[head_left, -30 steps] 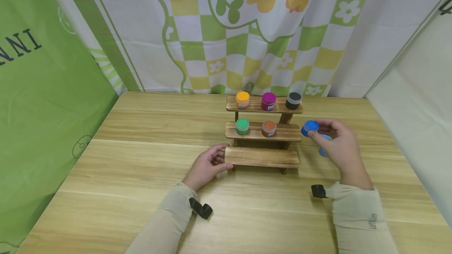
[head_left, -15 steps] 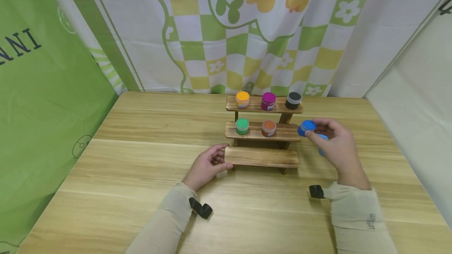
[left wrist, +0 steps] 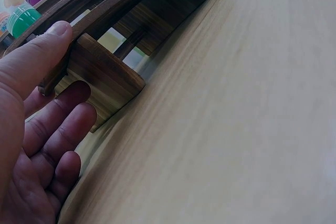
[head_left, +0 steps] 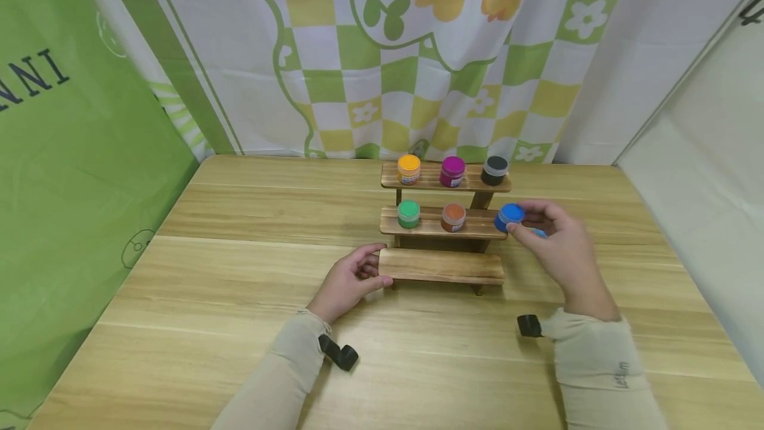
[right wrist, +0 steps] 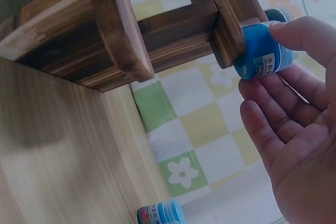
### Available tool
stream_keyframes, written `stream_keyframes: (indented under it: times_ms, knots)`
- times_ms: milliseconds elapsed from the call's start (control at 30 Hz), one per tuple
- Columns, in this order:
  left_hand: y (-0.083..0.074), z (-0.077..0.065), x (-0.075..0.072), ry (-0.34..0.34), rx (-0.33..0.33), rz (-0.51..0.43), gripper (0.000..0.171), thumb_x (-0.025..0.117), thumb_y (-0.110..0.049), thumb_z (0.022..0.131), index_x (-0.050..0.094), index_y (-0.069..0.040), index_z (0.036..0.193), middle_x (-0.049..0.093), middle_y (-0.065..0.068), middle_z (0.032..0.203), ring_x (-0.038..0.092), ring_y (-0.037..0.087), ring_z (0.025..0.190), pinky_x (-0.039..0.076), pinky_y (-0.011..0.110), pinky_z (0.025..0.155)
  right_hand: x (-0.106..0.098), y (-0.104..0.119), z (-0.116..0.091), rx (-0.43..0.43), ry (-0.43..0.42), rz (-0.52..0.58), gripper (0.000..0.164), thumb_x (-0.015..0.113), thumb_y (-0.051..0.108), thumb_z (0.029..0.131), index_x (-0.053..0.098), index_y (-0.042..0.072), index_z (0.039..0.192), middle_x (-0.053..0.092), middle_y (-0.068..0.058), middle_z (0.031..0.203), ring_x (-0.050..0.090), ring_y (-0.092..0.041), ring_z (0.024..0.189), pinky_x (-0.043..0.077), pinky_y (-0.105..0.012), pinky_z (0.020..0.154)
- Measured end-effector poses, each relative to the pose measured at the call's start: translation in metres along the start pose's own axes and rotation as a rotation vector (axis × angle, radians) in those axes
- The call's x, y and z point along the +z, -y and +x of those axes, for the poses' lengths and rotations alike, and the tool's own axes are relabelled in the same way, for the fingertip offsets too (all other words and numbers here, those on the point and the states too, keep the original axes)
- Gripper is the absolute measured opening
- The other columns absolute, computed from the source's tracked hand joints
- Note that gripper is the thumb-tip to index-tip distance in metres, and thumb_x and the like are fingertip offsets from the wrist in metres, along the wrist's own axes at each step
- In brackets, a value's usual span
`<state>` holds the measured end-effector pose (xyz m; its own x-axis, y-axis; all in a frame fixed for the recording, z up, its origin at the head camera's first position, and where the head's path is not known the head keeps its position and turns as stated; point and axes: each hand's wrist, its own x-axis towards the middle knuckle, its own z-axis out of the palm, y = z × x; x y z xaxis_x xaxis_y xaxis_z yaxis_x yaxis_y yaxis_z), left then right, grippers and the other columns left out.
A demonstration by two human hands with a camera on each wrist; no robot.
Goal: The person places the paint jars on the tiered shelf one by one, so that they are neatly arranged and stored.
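Note:
A three-step wooden stand (head_left: 442, 264) bears several small paint jars. My left hand (head_left: 352, 281) holds the left end of its lowest step between thumb and fingers; in the left wrist view the thumb (left wrist: 47, 45) lies along the step's edge. With thumb and fingertips my right hand (head_left: 561, 251) pinches a dark blue paint jar (head_left: 510, 216) at the right end of the middle step. In the right wrist view that jar (right wrist: 262, 51) is at the step's end; whether its base rests fully on the wood cannot be told.
On the middle step are green (head_left: 408, 214) and brown (head_left: 453, 216) jars. Orange (head_left: 408, 170), purple (head_left: 452, 171) and black (head_left: 495, 170) jars line the top step. A light blue jar (right wrist: 160, 212) stands on the table, mostly hidden behind the right hand in the head view.
My right hand has moved left with the dark blue jar, from beside the stand to over the middle step's right end. My left hand has kept its place on the lowest step.

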<state>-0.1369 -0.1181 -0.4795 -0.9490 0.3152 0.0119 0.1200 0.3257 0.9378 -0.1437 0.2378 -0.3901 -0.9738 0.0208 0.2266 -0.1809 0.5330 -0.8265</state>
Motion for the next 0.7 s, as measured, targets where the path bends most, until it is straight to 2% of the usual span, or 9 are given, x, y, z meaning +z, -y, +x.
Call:
stream_keyframes:
  times_ms: [200, 333, 433, 500, 700]
  knots:
    - [0.0, -0.001, 0.0, -0.003, -0.001, 0.003, 0.065, 0.083, -0.026, 0.084, 0.055, -0.017, 0.142, 0.065, 0.0, 0.111, 0.062, 0.017, 0.096, 0.053, 0.036, 0.087, 0.004, 0.005, 0.0, -0.01, 0.009, -0.028, 0.042, 0.073, 0.026, 0.094, 0.062, 0.004, 0.128, 0.067, -0.011, 0.119, 0.058, 0.003, 0.099, 0.048, -0.014, 0.089]
    - [0.0, -0.001, 0.0, -0.002, -0.001, 0.003, 0.065, 0.083, -0.025, 0.084, 0.055, -0.017, 0.142, 0.065, 0.0, 0.11, 0.062, 0.017, 0.096, 0.053, 0.035, 0.086, 0.009, 0.006, 0.0, -0.036, 0.005, -0.03, 0.041, 0.073, 0.024, 0.094, 0.062, 0.002, 0.127, 0.067, -0.014, 0.119, 0.058, 0.005, 0.098, 0.05, -0.02, 0.091]
    - [-0.001, 0.0, 0.0, 0.0, 0.0, 0.003, 0.065, 0.083, -0.025, 0.085, 0.055, -0.016, 0.142, 0.065, 0.0, 0.111, 0.062, 0.017, 0.096, 0.053, 0.035, 0.086, 0.011, 0.008, 0.0, -0.056, -0.005, -0.037, 0.04, 0.073, 0.022, 0.094, 0.063, 0.001, 0.126, 0.068, -0.014, 0.118, 0.059, 0.004, 0.098, 0.05, -0.02, 0.09]
    - [-0.001, 0.0, 0.0, 0.0, 0.001, 0.004, 0.065, 0.082, -0.025, 0.085, 0.055, -0.016, 0.142, 0.065, 0.0, 0.111, 0.062, 0.017, 0.096, 0.053, 0.035, 0.086, 0.013, 0.009, 0.0, -0.067, -0.014, -0.052, 0.039, 0.073, 0.022, 0.094, 0.063, 0.002, 0.126, 0.069, -0.014, 0.117, 0.061, -0.001, 0.098, 0.049, -0.018, 0.087]
    - [-0.002, -0.001, 0.0, 0.001, -0.005, 0.007, 0.064, 0.082, -0.025, 0.085, 0.055, -0.016, 0.143, 0.065, 0.0, 0.111, 0.061, 0.017, 0.096, 0.052, 0.035, 0.086, 0.015, 0.012, 0.0, -0.094, -0.023, -0.077, 0.04, 0.074, 0.021, 0.094, 0.064, 0.003, 0.128, 0.069, -0.016, 0.117, 0.064, -0.029, 0.102, 0.047, -0.014, 0.08]
